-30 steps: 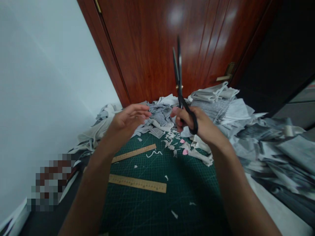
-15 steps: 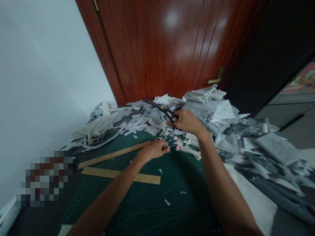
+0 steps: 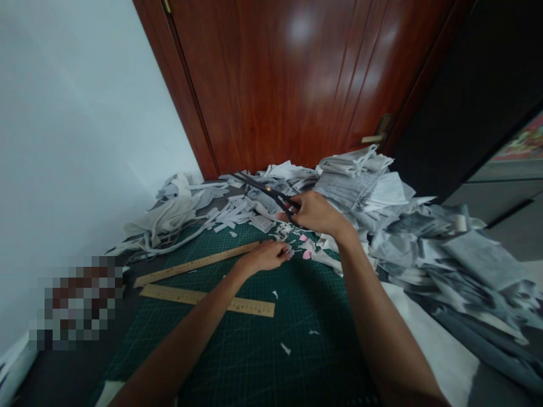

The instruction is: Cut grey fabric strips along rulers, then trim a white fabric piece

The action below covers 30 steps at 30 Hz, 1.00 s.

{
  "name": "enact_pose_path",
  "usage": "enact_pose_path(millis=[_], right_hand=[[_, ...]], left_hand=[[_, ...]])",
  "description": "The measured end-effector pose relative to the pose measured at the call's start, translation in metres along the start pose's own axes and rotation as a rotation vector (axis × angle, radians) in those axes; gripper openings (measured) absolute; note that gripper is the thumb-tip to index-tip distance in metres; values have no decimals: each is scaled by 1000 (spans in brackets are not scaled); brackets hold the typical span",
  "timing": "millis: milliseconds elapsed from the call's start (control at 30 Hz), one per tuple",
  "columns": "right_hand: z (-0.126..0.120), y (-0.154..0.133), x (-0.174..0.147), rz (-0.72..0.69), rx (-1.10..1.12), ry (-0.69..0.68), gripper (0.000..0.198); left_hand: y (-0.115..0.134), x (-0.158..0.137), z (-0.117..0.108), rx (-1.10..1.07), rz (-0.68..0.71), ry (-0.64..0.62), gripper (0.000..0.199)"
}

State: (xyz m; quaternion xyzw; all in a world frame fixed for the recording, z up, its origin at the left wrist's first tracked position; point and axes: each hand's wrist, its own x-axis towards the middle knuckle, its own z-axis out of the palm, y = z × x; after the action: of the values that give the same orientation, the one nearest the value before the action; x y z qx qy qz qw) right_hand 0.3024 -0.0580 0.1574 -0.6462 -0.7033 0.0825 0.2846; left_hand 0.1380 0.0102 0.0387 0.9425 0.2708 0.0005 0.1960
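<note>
The left hand [image 3: 267,255], lowered since 1 s ago, now pinches a scrap [image 3: 291,254] over the mat [image 3: 241,356], and the right hand [image 3: 317,212] grips the scissors [image 3: 275,193] above the strips [image 3: 237,211], so the blades [image 3: 258,183] appear idle

Scissors [image 3: 268,189]: handles partly hidden by right hand [image 3: 316,212]. Lower ruler [image 3: 252,307]: midsection hidden behind left forearm [image 3: 190,328]. Door [image 3: 263,85]: top cut off.

No text, brand or number can be read; the farther wooden ruler [image 3: 195,264] and the nearer wooden ruler [image 3: 176,295] carry scale marks (any figures are too small to make out); the green mat [image 3: 237,356] shows a printed grid.
</note>
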Motion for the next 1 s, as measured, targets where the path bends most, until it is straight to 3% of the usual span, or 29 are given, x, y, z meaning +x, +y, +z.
enact_pose_path(millis=[167,367,567,633,700,833,1000], right_hand=[[7,1,1,78,24,-144,22],[21,18,9,106,23,-178,26],[17,26,10,151,132,-162,39],[15,27,10,190,171,-136,41],[16,28,11,206,179,-120,41],[27,38,17,160,185,-77,37],[65,52,28,182,227,48,27]], left_hand=[[1,2,4,-11,-7,29,23],[-16,8,-2,-79,-24,107,29],[-74,4,-30,-22,-339,462,43],[-99,-3,-33,35,-482,577,44],[-121,-11,-31,76,-609,637,57],[-147,-17,-16,120,-687,599,83],[-155,-7,-13,135,-723,563,95]])
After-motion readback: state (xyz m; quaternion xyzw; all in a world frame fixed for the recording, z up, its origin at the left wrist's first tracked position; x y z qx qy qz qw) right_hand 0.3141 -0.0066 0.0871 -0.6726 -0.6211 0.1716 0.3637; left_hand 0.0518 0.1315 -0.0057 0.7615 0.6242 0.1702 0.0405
